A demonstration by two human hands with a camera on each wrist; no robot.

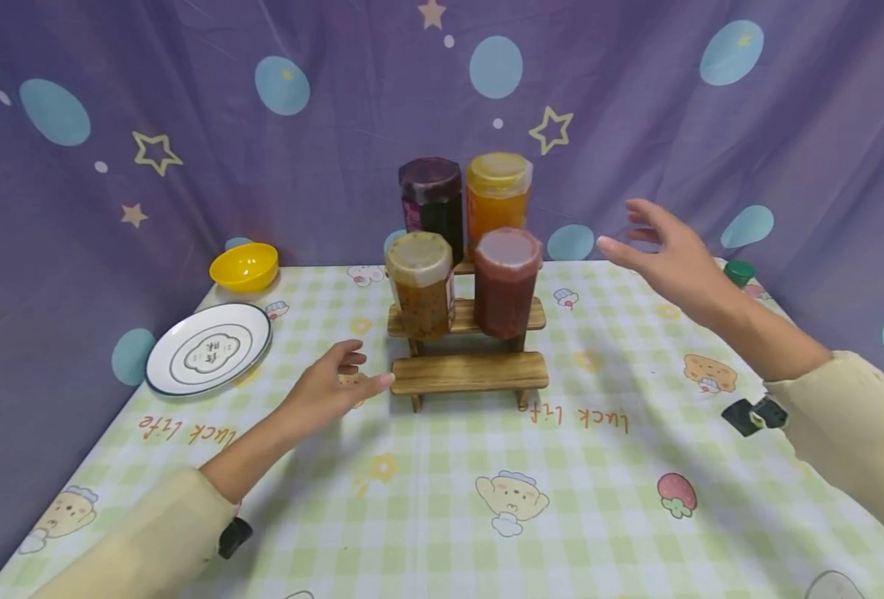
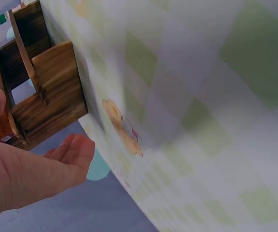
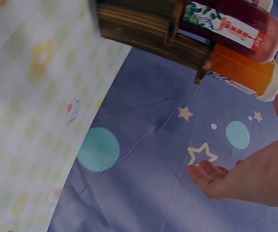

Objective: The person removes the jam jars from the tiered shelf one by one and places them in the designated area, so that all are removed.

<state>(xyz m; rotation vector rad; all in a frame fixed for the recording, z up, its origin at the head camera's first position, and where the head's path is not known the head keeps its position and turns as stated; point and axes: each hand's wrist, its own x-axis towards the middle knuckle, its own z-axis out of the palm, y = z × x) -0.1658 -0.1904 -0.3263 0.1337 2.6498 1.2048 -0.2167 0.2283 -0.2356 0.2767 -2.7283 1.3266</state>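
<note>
A stepped wooden rack stands mid-table with jars on its two upper steps; its lowest step is bare. On the top step are a dark purple jar and an orange jar. The middle step carries a brown speckled jar and a red jar. My left hand, fingers relaxed, is beside the left end of the lowest step and holds nothing. Farther back, my right hand hovers to the right of the jars, its fingers loosely bent around nothing.
At the back left sits a yellow bowl, with a white plate in front of it. A green-lidded container stands at the right rear edge, partly behind my right arm. A purple curtain hangs behind the table.
</note>
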